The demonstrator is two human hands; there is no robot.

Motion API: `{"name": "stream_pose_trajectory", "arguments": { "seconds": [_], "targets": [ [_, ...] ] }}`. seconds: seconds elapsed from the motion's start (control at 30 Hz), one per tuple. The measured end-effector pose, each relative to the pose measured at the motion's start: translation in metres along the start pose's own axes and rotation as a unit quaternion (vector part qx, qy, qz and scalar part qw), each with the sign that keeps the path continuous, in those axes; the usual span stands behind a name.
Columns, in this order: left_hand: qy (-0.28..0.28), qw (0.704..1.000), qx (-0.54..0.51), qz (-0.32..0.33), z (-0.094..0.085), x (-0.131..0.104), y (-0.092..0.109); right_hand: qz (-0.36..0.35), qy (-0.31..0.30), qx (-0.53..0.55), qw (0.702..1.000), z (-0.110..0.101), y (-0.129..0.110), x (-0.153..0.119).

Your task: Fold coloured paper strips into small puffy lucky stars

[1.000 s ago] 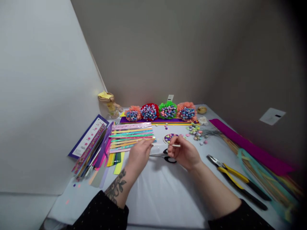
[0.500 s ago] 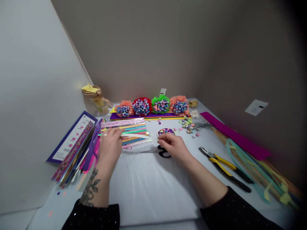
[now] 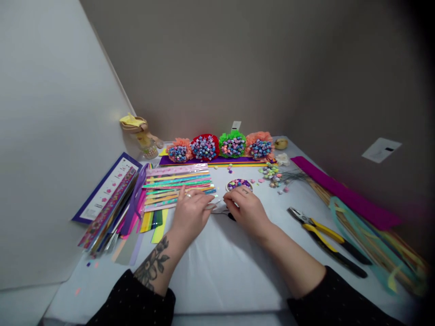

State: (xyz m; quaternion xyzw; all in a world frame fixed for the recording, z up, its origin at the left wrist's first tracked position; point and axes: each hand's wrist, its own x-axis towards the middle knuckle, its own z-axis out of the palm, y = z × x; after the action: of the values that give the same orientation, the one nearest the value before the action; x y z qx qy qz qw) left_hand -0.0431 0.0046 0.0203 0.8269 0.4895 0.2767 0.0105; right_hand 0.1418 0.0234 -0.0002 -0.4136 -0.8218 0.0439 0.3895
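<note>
Mid-frame, I see the pale strip (image 3: pixel 220 207) running roughly sideways between left hand (image 3: pixel 190 212) and right hand (image 3: pixel 249 212), but cannot tell whether either pinches it.

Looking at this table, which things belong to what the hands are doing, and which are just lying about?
Probably in use:
coloured strips, beside the left hand
small coloured pieces, just beyond the right hand
Anything between the fingers is too small to tell.

Apparently just lying about:
pliers
magenta material
four bunches at the back
</note>
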Motion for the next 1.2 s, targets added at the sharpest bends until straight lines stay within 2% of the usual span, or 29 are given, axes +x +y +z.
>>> {"name": "stream_pose_trajectory", "arguments": {
  "seconds": [0.17,0.33,0.67,0.77,0.93,1.03,1.2],
  "targets": [
    [-0.011,1.000,0.002,0.017,-0.002,0.000,0.004,-0.010,-0.030,-0.014,0.999,0.000,-0.005,0.000],
    [-0.012,1.000,0.001,0.009,-0.002,0.001,0.004,0.010,-0.057,-0.036,0.998,-0.002,-0.008,0.002],
    [-0.017,0.995,-0.089,-0.031,-0.003,0.005,0.000,0.042,-0.112,-0.067,0.991,-0.003,-0.007,0.005],
    [-0.021,0.995,-0.094,-0.039,-0.002,0.006,-0.003,0.055,-0.106,-0.026,0.992,-0.005,0.000,0.004],
    [-0.017,0.995,-0.085,-0.054,-0.004,0.005,-0.009,0.070,-0.027,0.071,0.995,-0.015,0.013,0.004],
    [-0.021,0.997,-0.068,-0.037,-0.005,0.005,-0.008,0.033,-0.020,0.053,0.998,-0.016,0.008,0.004],
    [-0.013,0.999,-0.032,-0.003,-0.008,0.005,-0.001,-0.003,-0.026,-0.026,0.999,-0.005,-0.004,0.004]
  ]
}}
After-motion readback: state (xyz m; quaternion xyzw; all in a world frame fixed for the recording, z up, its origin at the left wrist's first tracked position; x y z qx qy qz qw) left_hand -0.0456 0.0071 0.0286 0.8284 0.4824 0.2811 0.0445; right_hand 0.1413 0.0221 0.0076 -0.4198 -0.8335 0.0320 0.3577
